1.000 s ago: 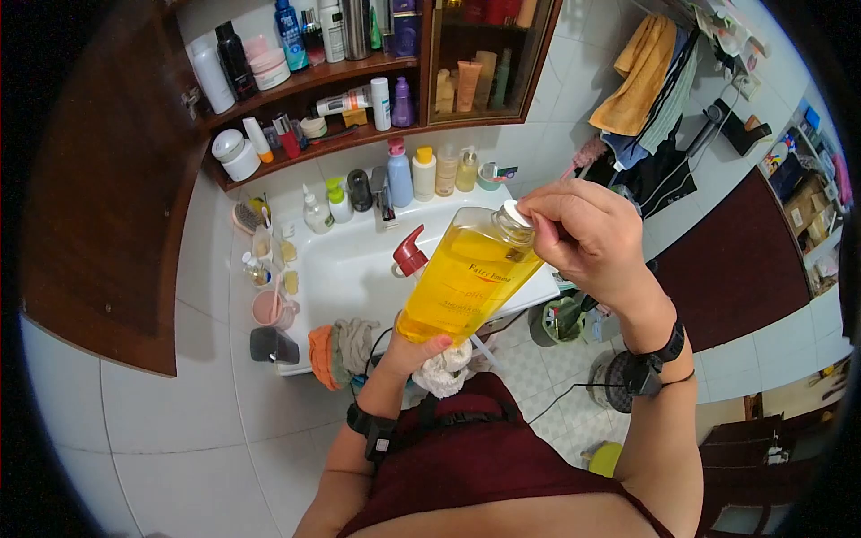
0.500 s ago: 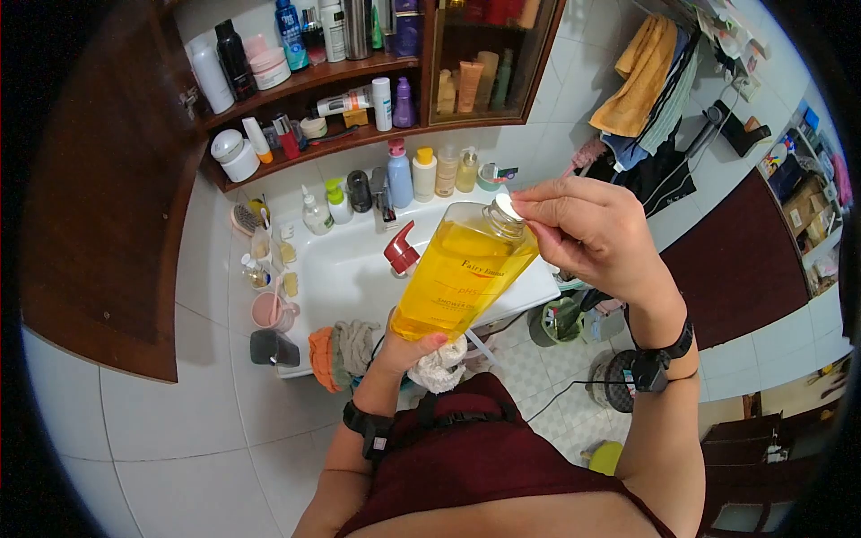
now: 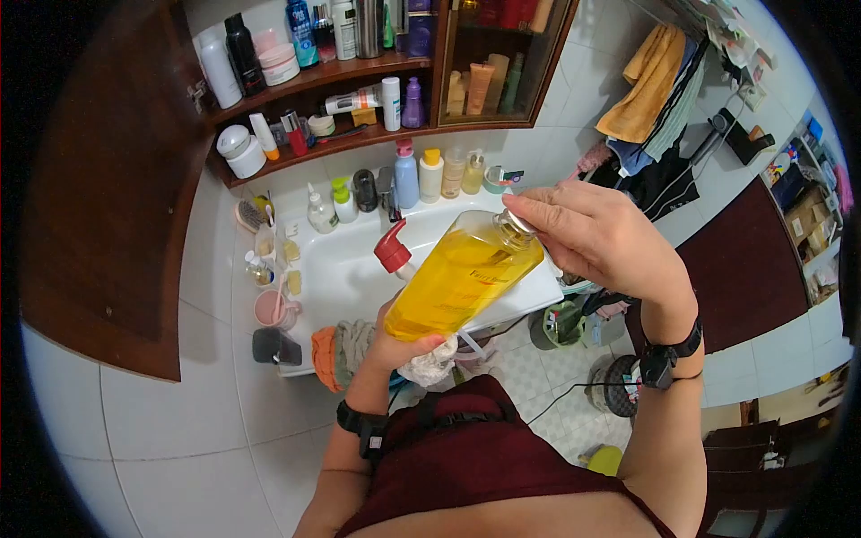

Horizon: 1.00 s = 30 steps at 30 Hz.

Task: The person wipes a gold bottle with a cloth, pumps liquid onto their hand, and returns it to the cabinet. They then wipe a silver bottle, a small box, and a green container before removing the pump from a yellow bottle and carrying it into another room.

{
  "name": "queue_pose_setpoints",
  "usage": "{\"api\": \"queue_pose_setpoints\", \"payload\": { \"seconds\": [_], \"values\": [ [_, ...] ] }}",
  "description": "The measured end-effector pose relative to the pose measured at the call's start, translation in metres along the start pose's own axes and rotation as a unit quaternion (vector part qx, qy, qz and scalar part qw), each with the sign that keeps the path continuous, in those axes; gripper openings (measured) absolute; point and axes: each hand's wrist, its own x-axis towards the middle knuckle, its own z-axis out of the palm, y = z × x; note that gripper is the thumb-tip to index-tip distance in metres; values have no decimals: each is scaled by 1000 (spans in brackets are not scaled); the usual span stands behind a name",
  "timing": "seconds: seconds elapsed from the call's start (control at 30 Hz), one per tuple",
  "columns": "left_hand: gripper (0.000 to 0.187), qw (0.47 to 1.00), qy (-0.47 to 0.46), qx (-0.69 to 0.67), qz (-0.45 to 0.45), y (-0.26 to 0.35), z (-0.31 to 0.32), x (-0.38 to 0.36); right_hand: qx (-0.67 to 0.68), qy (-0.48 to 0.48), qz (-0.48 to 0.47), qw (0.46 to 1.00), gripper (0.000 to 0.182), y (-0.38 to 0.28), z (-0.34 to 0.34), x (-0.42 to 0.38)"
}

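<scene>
My left hand [image 3: 404,348] is wrapped round the lower part of a clear bottle of yellow liquid [image 3: 462,278], which tilts with its neck to the upper right. A red pump head [image 3: 392,248] shows beside the bottle's left side. Its stem runs behind the bottle towards my left hand, and a pale tube [image 3: 471,344] sticks out on the other side; the grip on the pump is hidden. At the bottle's silvery neck, the fingers of my right hand [image 3: 587,233] are pinched on a small white cap, mostly covered now by the fingertips.
Below the bottle lies a white sink [image 3: 336,269], with several toiletry bottles [image 3: 406,175] along its back edge. Cloths [image 3: 339,351] hang over its front. An open wooden cabinet [image 3: 341,143] stands above, and towels [image 3: 641,85] hang at right.
The bottle leans further over, its label turning partly away. My right hand has shifted slightly right and down, its fingers now covering most of the white cap. The red pump head has moved slightly left.
</scene>
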Motion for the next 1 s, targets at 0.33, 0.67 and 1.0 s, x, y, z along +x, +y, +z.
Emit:
{"api": "queue_pose_setpoints", "payload": {
  "seconds": [0.33,0.67,1.0],
  "values": [
    [53,999,2,-51,-4,-5,5,-6,32,18,49,998,34,-2,5,6],
    [66,984,-71,-158,-32,-17,4,-4,561,115,328,751,22,6,36,-4],
    [85,953,34,-193,-231,5,19,-22,365,72,675,637,30,134,259,-199]
  ]
}}
